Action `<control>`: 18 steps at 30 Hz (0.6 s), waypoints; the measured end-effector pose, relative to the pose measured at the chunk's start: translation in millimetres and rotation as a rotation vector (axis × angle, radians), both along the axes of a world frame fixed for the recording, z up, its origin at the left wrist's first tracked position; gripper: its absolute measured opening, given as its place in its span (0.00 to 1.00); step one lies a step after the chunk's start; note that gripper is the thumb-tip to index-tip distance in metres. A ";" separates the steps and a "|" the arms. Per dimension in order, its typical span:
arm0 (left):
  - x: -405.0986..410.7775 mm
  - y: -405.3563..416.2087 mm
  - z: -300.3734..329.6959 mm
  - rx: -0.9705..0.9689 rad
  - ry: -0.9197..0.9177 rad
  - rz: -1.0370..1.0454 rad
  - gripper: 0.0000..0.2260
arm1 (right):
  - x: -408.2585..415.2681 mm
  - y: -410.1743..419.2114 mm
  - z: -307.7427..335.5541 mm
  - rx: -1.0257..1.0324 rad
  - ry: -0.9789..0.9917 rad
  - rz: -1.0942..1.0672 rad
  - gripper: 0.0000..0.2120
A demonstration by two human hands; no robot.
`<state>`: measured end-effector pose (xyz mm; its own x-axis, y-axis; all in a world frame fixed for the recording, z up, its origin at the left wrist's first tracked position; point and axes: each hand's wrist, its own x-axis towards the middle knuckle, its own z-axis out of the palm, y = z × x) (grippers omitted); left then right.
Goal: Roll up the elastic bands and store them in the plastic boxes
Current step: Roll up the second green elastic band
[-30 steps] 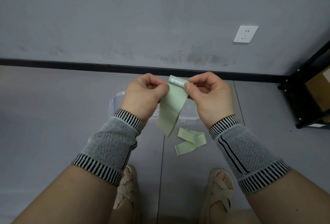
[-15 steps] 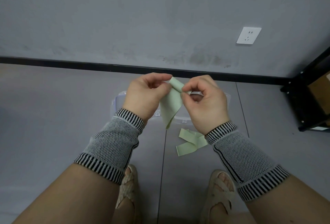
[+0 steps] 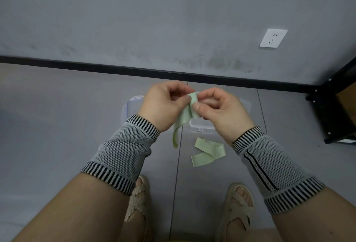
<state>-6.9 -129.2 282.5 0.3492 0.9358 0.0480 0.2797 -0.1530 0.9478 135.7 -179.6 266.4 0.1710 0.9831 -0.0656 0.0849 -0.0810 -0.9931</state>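
Both hands hold one pale green elastic band (image 3: 185, 116) at chest height above the floor. My left hand (image 3: 163, 104) pinches its rolled top from the left, and my right hand (image 3: 221, 110) pinches it from the right. A short loose tail of the band hangs down between my wrists. A second green band (image 3: 209, 152) lies folded on the floor below my right wrist. Clear plastic boxes (image 3: 133, 106) sit on the floor behind my hands, mostly hidden by them.
Grey tiled floor runs to a black skirting board (image 3: 96, 66) and a grey wall with a white socket (image 3: 273, 38). A black metal shelf frame (image 3: 335, 110) stands at the right. My sandalled feet (image 3: 236, 209) are near the bottom.
The hanging tail of the held band has grown shorter as the rolled part at the top thickened. My hands have come closer together.
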 end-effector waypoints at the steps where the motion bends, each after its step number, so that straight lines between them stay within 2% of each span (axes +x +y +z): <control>1: 0.3 -0.1 -0.7 0.001 0.002 -0.003 0.10 | 0.2 0.3 -0.1 -0.011 -0.009 0.017 0.07; 5: 2.4 0.6 -2.3 -0.001 -0.011 -0.005 0.10 | 2.6 1.0 -1.1 -0.027 0.029 -0.006 0.07; 9: -2.6 3.7 -4.2 -0.024 0.101 -0.025 0.05 | 6.7 -0.3 1.1 -0.068 0.234 -0.035 0.07; 12: -5.7 4.0 -6.1 -0.008 0.139 -0.055 0.06 | 13.3 -0.7 3.6 -0.072 0.331 -0.052 0.06; 16: -4.0 3.0 -2.6 0.007 0.087 -0.029 0.01 | 14.2 -0.9 2.3 -0.078 0.329 -0.056 0.06; 18: -3.2 3.0 -2.3 0.017 0.079 -0.029 0.05 | 14.0 -0.8 2.1 -0.073 0.320 -0.058 0.06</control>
<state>-10.1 -126.2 280.3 0.3792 0.9247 0.0346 0.3488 -0.1775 0.9202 149.7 -180.4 268.5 0.1862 0.9629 -0.1954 -0.2371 -0.1490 -0.9600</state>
